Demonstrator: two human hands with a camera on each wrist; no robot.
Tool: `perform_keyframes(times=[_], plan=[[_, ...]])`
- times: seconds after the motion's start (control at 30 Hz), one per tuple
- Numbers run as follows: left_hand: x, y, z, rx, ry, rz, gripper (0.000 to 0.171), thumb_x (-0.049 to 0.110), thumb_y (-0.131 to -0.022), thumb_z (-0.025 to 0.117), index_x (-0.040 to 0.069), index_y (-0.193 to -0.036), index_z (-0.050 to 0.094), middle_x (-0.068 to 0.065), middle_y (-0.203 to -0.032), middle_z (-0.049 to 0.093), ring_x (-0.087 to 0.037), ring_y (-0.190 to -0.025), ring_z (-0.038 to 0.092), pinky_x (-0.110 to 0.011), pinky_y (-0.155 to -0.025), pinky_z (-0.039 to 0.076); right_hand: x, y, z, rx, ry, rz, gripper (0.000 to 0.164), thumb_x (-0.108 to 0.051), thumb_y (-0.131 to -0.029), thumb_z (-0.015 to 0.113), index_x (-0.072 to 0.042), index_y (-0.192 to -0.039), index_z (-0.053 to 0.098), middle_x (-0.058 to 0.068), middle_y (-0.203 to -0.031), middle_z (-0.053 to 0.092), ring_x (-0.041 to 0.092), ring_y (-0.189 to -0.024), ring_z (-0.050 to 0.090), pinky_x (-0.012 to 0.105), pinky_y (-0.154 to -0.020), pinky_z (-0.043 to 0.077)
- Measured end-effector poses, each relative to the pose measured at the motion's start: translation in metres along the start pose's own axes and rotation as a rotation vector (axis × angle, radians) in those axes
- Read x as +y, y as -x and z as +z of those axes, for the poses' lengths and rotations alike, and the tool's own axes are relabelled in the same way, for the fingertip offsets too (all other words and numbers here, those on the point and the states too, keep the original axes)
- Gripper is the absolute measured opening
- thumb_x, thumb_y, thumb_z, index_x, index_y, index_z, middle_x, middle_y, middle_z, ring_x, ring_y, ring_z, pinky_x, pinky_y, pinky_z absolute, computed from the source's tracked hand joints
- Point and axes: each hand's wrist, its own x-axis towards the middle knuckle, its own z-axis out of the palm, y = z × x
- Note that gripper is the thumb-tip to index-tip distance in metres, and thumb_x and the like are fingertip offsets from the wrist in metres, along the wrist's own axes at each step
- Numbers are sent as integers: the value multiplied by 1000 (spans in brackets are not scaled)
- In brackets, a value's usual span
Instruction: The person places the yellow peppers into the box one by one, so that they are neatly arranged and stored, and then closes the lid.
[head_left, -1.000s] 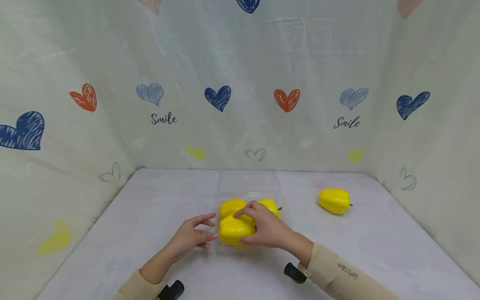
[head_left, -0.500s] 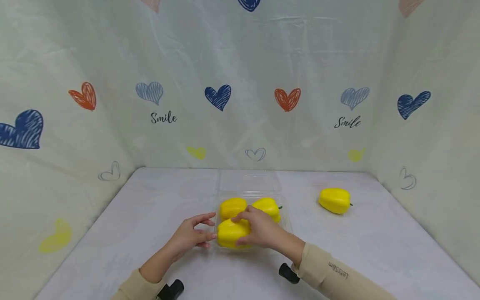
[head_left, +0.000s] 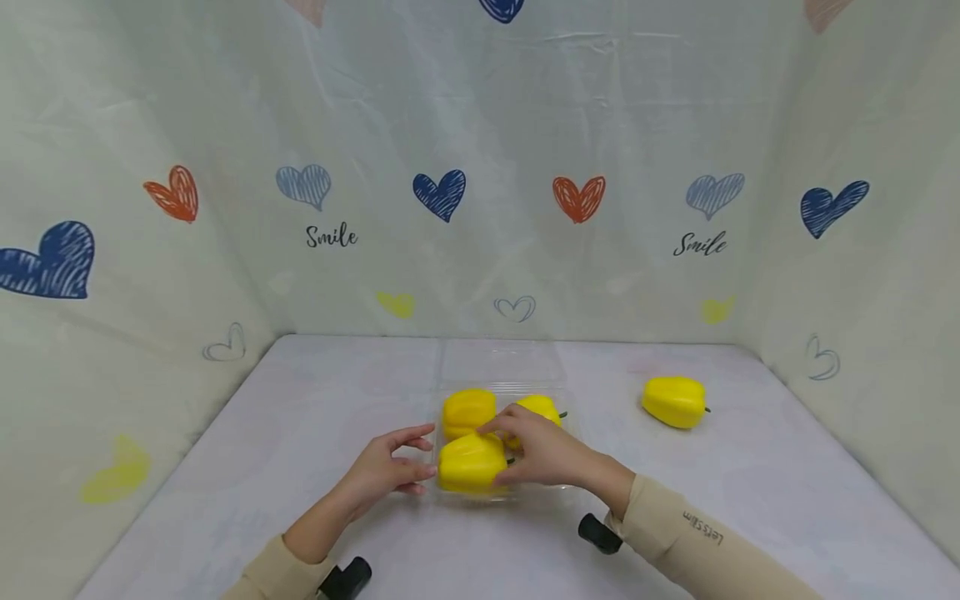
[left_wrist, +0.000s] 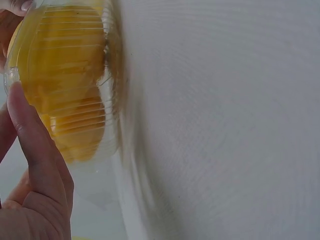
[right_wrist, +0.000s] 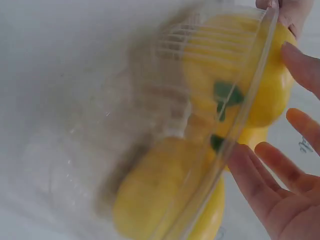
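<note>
A clear plastic clamshell box [head_left: 501, 387] stands mid-table, its lid laid back behind it. Three yellow bell peppers are in it: a front-left pepper [head_left: 468, 465], a back-left pepper [head_left: 468, 412] and a back-right pepper [head_left: 540, 407], partly hidden by my right hand [head_left: 546, 450]. That hand's fingers are spread over the box at the front pepper's stem end; index finger and thumb are at or near its surface. At the box's left side, my left hand [head_left: 382, 462] has its fingers extended. In the left wrist view a fingertip [left_wrist: 17, 92] touches the box rim.
A fourth yellow bell pepper [head_left: 675, 402] lies on the white table [head_left: 315, 400] to the right of the box. A hanging sheet [head_left: 510, 108] printed with hearts encloses the back and both sides. Black wrist cameras [head_left: 600, 533] sit under both forearms.
The front pepper shifted slightly left and forward, then settled back in the box. My right hand has loosened from it and drawn right, showing its stem. The left hand stays at the box edge.
</note>
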Motion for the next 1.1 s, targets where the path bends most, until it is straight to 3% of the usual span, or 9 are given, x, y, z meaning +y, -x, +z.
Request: perform_keyframes(times=[0.27,0.6,1.1], plan=[[0,1,1,0,2,1,69,11,-75,78,3,-136,47,-14,-114,50,-20,-63,60,-34,-66,56,19,19,-19,76,-58,-44,42,-14,-76,78,-7,-114,61,6,-113,55,30,-99,54,46,-82,51],[0,1,0,1,7,-4,70,11,-74,78,3,-136,46,-14,-114,50,-19,-64,60,-34,-66,56,41,37,-32,182,27,-13,36,-13,-77,77,-6,-109,63,6,-107,59,27,-94,54,37,-76,52],[1,2,2,3,4,-16,69,11,-75,78,4,-136,47,-13,-114,51,-19,-63,60,-33,-66,56,72,60,-47,316,65,74,34,-8,-75,77,-7,-106,63,3,-103,60,23,-92,53,40,-76,52]])
